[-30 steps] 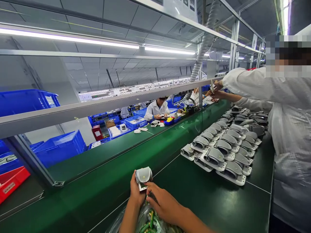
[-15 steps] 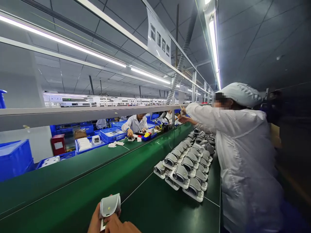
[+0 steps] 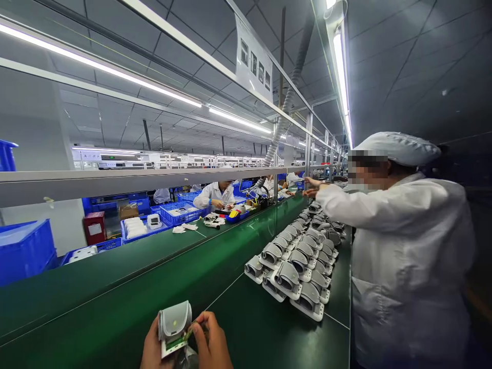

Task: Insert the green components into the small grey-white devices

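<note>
My left hand (image 3: 151,344) is wrapped round a wrist blood pressure monitor (image 3: 175,320) with a curled grey cuff and a white housing, low in the head view. The housing is open on the near side, and a green circuit board (image 3: 176,343) shows in it. With thumb and index finger pinched, my right hand (image 3: 212,341) grips the right end of the green board. A crumpled clear plastic piece (image 3: 188,356) hangs below, between my hands. Its lower part is cut off by the frame edge.
Stacked grey-cuffed monitors (image 3: 298,264) fill the right of the green bench (image 3: 246,335). A co-worker in white (image 3: 407,246) reaches across beyond them. Another person (image 3: 216,197) works opposite, near blue crates (image 3: 180,212). A metal rail (image 3: 115,183) crosses above the bench.
My right hand has moved from in front of the monitor to its right side, uncovering the green board. The co-worker at right has shifted rightward, arms still stretched out.
</note>
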{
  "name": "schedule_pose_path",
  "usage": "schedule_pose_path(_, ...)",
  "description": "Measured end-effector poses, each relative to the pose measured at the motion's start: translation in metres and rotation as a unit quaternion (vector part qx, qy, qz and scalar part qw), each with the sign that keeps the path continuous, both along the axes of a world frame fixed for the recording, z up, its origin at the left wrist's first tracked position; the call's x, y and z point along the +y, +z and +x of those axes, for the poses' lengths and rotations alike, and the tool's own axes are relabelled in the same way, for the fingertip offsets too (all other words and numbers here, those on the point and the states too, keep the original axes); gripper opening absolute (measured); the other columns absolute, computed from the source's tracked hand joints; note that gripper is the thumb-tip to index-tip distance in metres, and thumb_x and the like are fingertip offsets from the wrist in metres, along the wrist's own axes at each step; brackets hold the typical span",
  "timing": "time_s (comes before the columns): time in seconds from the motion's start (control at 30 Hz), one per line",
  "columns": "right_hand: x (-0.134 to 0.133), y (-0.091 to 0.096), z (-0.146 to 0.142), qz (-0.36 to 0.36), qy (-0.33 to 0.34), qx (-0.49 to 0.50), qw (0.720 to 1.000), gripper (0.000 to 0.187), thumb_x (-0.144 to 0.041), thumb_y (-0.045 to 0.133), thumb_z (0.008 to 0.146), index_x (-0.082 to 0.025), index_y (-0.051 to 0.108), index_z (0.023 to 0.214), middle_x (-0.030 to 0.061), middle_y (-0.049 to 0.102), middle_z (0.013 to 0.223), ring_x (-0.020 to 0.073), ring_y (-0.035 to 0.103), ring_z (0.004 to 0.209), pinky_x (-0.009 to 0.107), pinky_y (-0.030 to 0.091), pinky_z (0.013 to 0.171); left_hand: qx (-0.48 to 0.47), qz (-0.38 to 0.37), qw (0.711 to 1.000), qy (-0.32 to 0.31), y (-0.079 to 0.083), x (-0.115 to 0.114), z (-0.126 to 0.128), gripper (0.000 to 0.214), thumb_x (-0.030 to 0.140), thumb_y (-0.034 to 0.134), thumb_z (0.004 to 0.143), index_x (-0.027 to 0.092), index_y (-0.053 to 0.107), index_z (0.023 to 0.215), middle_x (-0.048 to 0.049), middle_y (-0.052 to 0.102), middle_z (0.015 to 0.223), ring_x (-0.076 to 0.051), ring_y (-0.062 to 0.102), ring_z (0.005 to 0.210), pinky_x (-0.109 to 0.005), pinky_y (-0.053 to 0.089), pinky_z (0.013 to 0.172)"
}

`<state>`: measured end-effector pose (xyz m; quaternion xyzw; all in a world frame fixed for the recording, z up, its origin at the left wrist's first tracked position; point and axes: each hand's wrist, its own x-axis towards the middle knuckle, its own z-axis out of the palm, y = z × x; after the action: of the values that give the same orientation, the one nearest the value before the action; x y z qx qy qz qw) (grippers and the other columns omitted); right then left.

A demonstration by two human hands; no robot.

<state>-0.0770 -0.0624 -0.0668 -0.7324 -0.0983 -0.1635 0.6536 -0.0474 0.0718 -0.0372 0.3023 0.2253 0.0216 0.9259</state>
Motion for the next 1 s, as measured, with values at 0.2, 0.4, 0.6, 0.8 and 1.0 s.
schedule_pose_path(0.2, -0.009, 0.013, -0.008, 0.022, 0.038, 0.009, 0.999, 0.047, -0.061, 0.052, 0.094, -0.016, 0.067, 0.097, 0.0103, 0.073, 0.095, 0.0222, 0.068, 0.088, 0.030, 0.049, 0.080, -0.035, -0.007, 0.999, 0.015, 0.006, -0.009, -0.007, 0.012, 0.024, 0.061, 0.083, 0.013, 0.065, 0.084, -0.0061, 0.069, 0.068, -0.021, 0.065, 0.055, -0.037, 0.060, 0.067)
schedule_pose_path(0.4, -0.015, 0.011, -0.012, 0.035, 0.053, 0.052, 0.997, 0.049, -0.061, 0.057, 0.089, -0.015, 0.071, 0.099, 0.0114, 0.073, 0.102, 0.0248, 0.068, 0.095, 0.032, 0.048, 0.086, -0.059, -0.035, 0.997, 0.018, 0.004, -0.013, -0.012, 0.024, 0.030, 0.057, 0.093, 0.011, 0.066, 0.083, -0.0087, 0.070, 0.072, -0.021, 0.067, 0.062, -0.036, 0.059, 0.072)
schedule_pose_path(0.6, -0.018, 0.012, -0.016, 0.010, 0.042, 0.035, 0.998, 0.043, -0.056, 0.062, 0.089, -0.017, 0.076, 0.098, 0.0101, 0.075, 0.102, 0.0226, 0.067, 0.090, 0.031, 0.049, 0.079, -0.062, -0.038, 0.997, 0.003, -0.001, -0.013, -0.012, 0.033, 0.035, 0.051, 0.099, 0.010, 0.065, 0.081, -0.0076, 0.067, 0.069, -0.019, 0.064, 0.059, -0.036, 0.058, 0.075)
schedule_pose_path(0.8, -0.013, 0.008, -0.019, -0.009, 0.067, -0.077, 0.995, 0.026, -0.043, 0.065, 0.091, -0.021, 0.078, 0.095, 0.0074, 0.075, 0.101, 0.0180, 0.068, 0.084, 0.025, 0.048, 0.067, -0.057, -0.036, 0.998, 0.000, -0.005, -0.012, -0.011, 0.030, 0.037, 0.052, 0.099, 0.012, 0.067, 0.091, -0.0064, 0.069, 0.074, -0.020, 0.067, 0.065, -0.036, 0.058, 0.077)
schedule_pose_path(1.0, -0.010, 0.004, -0.017, 0.010, 0.067, -0.048, 0.997, 0.025, -0.042, 0.068, 0.087, -0.020, 0.079, 0.091, 0.0067, 0.075, 0.099, 0.0156, 0.064, 0.074, 0.025, 0.046, 0.064, -0.068, -0.023, 0.997, -0.006, -0.007, -0.012, -0.012, 0.032, 0.040, 0.053, 0.098, 0.011, 0.067, 0.097, -0.0103, 0.070, 0.080, -0.025, 0.070, 0.077, -0.037, 0.057, 0.078)
